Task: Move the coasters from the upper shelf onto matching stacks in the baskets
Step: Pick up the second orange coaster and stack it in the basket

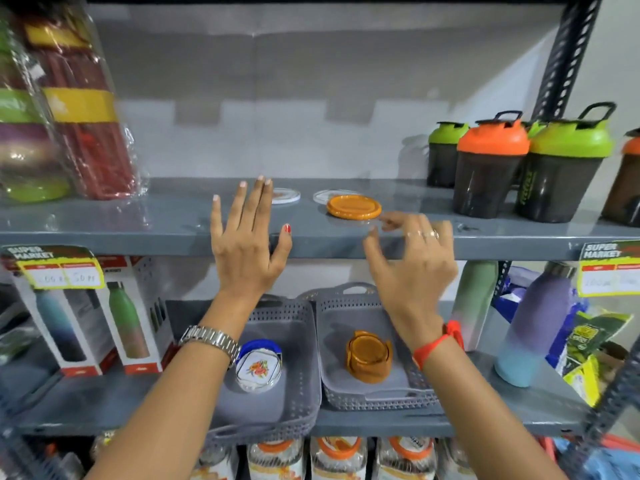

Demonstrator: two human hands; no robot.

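Head view: both hands empty, fingers spread. Right hand (412, 261) sits just short of the orange coaster (354, 207) on the upper shelf (138, 223) — left hand (247, 244) beside a white coaster (285, 196). Blind reach could easily knock one backward.

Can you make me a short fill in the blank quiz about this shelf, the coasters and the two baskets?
1. The coaster nearest the right hand on the upper shelf is ____ in colour.
2. The orange stack sits in the ____ basket.
3. The left hand wears a metal ____ on its wrist.
4. Neither hand is ____ a coaster yet.

Missing words: orange; right; watch; holding
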